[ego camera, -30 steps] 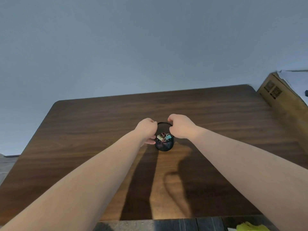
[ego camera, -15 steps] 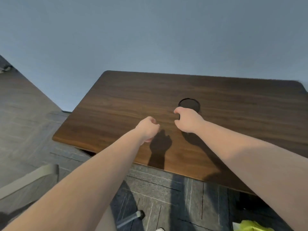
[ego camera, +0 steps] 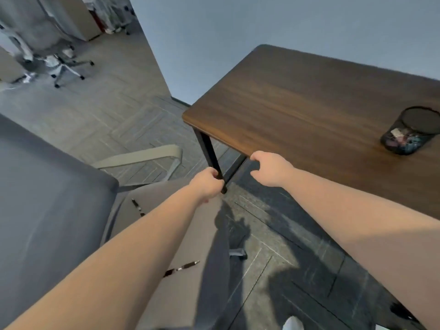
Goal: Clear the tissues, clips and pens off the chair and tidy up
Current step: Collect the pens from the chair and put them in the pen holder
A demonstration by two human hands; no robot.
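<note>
The grey office chair point(ego camera: 166, 294) fills the lower left. Two dark pens lie on its seat: one pen point(ego camera: 138, 207) close to the backrest, another pen point(ego camera: 182, 267) further forward beside my left forearm. A black mesh cup point(ego camera: 408, 132) with coloured clips inside stands on the brown table point(ego camera: 297, 110) at the right. My left hand point(ego camera: 206, 184) hangs over the seat's far edge, fingers curled, holding nothing. My right hand point(ego camera: 272, 169) hovers by the table's near corner, loosely curled and empty.
The chair's backrest point(ego camera: 47, 198) rises at the left and its armrest point(ego camera: 142, 156) reaches toward the table's black leg point(ego camera: 209, 151). Grey carpet tiles cover the floor. Other office chairs point(ego camera: 64, 65) stand far back at the upper left. A wall runs behind the table.
My view has swung left and down from the table to the chair. Both hands have left the mesh cup, which stays on the table, and moved toward the chair.
</note>
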